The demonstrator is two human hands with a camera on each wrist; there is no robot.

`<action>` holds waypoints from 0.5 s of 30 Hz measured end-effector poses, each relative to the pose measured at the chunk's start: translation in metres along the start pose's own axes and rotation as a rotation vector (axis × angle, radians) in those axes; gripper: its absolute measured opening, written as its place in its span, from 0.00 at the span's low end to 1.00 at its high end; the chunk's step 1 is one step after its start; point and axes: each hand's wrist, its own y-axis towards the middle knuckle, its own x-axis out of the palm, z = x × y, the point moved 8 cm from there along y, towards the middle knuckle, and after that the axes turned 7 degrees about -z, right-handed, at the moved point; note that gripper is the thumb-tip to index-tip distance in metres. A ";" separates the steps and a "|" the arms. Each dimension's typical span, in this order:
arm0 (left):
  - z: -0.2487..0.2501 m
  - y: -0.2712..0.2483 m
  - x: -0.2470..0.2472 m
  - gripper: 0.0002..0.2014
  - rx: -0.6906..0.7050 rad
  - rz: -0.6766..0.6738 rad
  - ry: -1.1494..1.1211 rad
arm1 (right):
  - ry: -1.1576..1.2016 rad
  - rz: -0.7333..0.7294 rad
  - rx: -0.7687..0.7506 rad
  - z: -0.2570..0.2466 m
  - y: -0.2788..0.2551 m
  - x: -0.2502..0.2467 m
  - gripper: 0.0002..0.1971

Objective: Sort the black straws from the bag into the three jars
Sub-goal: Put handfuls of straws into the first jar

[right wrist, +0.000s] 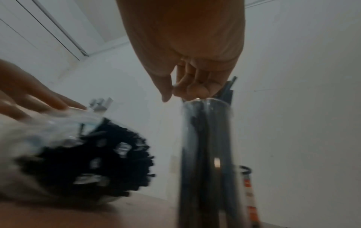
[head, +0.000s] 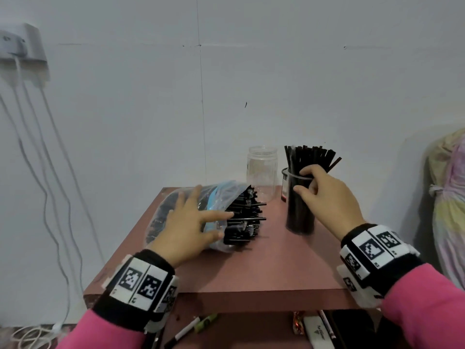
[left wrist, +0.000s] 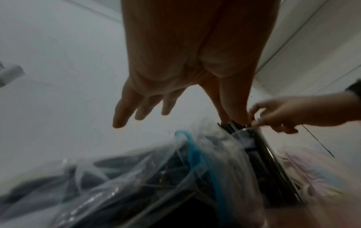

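Straws [head: 308, 157] settling in the front jar [head: 300, 205] under curled right hand [head: 324, 195] fingers — left hand [head: 187, 222], fingers spread, pinning bag [head: 176, 205] — worth tapping ends level.

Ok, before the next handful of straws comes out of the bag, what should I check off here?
1. Bag steadied: left hand lies open on it. Ok.
2. Bag mouth reachable: straw ends stick out toward the jars. Ok.
3. Right hand free: fingers curled at the full jar's rim; whether they grip straws, cannot tell.
4. Full jar upright on the table. Ok.
5. Empty clear jar upright, open-topped. Ok.
6. Third jar: a dark mesh container shows behind the full jar; contents cannot tell.
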 end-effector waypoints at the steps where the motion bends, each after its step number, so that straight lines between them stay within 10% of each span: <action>1: -0.001 0.002 0.008 0.23 -0.025 -0.057 0.047 | 0.097 0.014 -0.011 -0.007 -0.007 0.006 0.07; 5: -0.010 0.010 0.024 0.28 -0.138 -0.166 0.139 | 0.441 -0.150 0.060 -0.022 -0.032 0.071 0.02; 9: -0.021 0.017 0.029 0.38 -0.155 -0.163 0.185 | 0.711 -0.189 0.255 -0.013 -0.040 0.122 0.25; 15: -0.007 0.018 0.035 0.48 -0.024 -0.039 0.045 | 0.719 -0.214 0.131 -0.033 -0.040 0.151 0.23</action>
